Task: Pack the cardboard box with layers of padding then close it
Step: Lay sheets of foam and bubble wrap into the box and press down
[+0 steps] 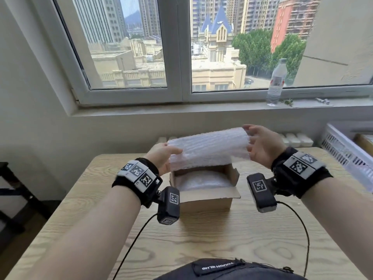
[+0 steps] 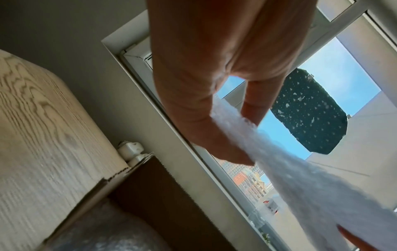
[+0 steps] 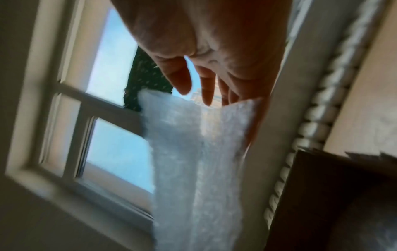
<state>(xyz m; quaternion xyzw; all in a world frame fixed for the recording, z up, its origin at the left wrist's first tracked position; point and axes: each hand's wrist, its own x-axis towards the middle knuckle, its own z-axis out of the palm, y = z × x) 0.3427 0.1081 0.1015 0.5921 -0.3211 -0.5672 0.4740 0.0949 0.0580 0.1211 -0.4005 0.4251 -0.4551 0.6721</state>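
Note:
An open cardboard box (image 1: 207, 201) stands mid-table with a layer of bubble wrap (image 1: 199, 181) lying inside it. Above the box hangs a second bubble wrap sheet (image 1: 207, 148), arched and stretched between both hands. My left hand (image 1: 171, 153) pinches its left end, thumb on top and fingers beneath; the left wrist view shows that pinch (image 2: 240, 135) and the box wall (image 2: 150, 195) below. My right hand (image 1: 251, 138) holds the right end loosely between thumb and fingers. In the right wrist view the sheet (image 3: 193, 152) hangs from the right hand (image 3: 204, 91).
The wooden table (image 1: 201, 239) runs up to a wall under a window. A water bottle (image 1: 276, 83) stands on the sill. A white slatted crate (image 1: 343, 150) sits at the right edge, a radiator (image 1: 294, 139) lies behind, a dark stand (image 1: 10, 188) is left.

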